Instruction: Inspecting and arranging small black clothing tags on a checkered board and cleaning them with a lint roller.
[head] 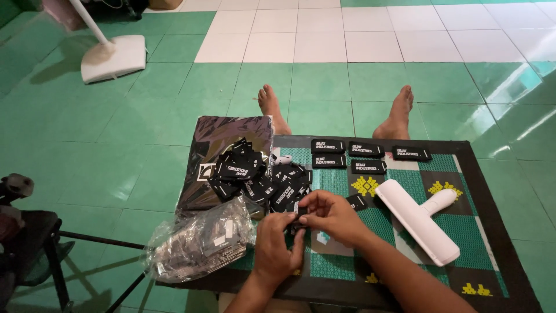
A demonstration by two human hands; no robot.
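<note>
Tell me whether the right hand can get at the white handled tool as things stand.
Probably yes: the white handled tool lies uncovered just beside the right hand, though both hands' fingers are busy with a small black label.

A low table (pixel 492 232) with a green-and-black chequered top is set on a green tiled floor (pixel 116 127). On it are laid a heap of black labels (pixel 258 174) at left, five labels (pixel 366 153) in rows at the far edge, a white handheld tool (pixel 420 220) at right, and a clear plastic bag (pixel 200 240) at the near left.

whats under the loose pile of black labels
The pile of black labels lies partly on a dark patterned bag and partly on the checkered mat. What lies beneath the pile's middle is covered.
</note>
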